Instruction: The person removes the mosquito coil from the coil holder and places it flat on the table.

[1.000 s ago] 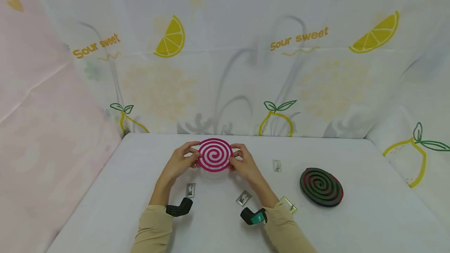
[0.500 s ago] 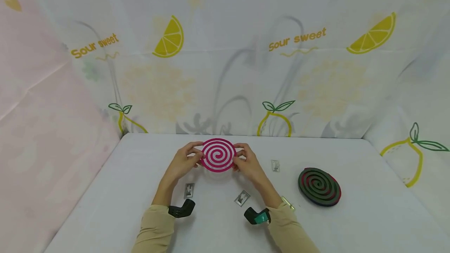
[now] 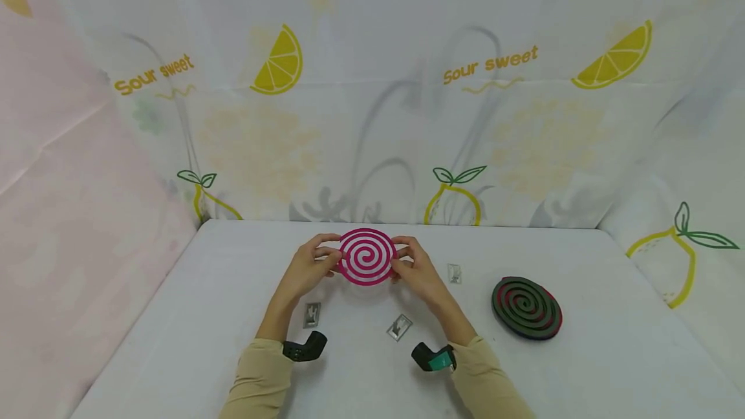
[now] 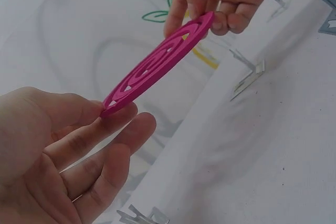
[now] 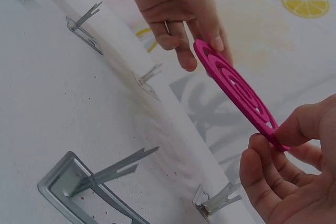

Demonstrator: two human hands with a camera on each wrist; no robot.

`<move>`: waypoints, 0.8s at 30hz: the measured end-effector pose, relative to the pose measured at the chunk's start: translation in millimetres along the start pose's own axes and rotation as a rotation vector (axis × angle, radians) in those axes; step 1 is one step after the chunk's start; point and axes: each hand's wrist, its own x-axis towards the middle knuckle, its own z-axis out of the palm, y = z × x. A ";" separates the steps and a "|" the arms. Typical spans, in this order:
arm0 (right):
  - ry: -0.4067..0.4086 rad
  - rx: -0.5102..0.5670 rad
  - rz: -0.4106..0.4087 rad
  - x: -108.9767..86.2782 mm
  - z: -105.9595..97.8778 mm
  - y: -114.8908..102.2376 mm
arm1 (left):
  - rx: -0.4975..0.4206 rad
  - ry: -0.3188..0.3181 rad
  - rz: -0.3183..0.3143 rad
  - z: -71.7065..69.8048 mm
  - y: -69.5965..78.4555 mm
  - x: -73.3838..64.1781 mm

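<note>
A magenta mosquito coil (image 3: 365, 257) is held up above the table, its flat spiral facing the head camera. My left hand (image 3: 308, 267) pinches its left rim between thumb and fingers; the left wrist view shows the coil (image 4: 152, 66) edge-on with the lower fingers spread below. At the opposite rim, my right hand (image 3: 418, 271) pinches with thumb and fingertips. Below the hands lie two small metal coil stands, one left (image 3: 312, 315) and one toward the middle (image 3: 399, 327). Another stand (image 3: 454, 273) lies right of the right hand.
A stack of mosquito coils (image 3: 526, 308), dark green on top with red and dark edges beneath, lies at the right of the white table (image 3: 611, 341). In the right wrist view, a stand (image 5: 68, 182) has upright forked prongs. A printed cloth backdrop (image 3: 372, 115) rises behind.
Both hands shift slightly to the right with the coil, keeping their pinch on it. A gold-coloured stand seen beside the right sleeve earlier is now hidden in the head view.
</note>
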 end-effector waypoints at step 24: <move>0.003 -0.066 -0.016 -9.3 -26.7 1.6 | 0.028 -0.041 0.057 24.7 3.3 2.0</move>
